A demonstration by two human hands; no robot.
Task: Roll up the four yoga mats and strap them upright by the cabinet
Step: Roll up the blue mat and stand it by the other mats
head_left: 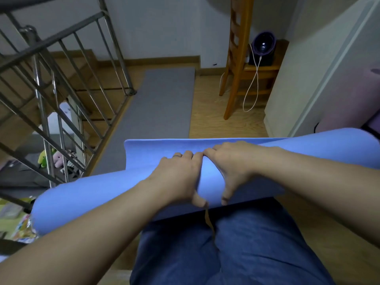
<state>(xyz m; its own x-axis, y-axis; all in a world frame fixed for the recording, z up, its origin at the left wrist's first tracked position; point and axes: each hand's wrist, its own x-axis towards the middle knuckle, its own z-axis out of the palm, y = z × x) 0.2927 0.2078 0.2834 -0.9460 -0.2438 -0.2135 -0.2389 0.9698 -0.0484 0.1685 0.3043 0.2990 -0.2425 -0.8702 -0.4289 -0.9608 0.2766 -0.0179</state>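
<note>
Knees in jeans (236, 254) sit nearest, and across them lies the blue mat (92, 194), rolled nearly to its end with a short flap left flat ahead. The left hand (176, 177) and right hand (232, 161) grip the roll's middle side by side, fingers (188, 155) curled over the top, thumbs pressing the near side. A thin tan strap (208, 219) dangles below. The grey mat (160, 108) lies unrolled on the floor, so most of the job seems left.
</note>
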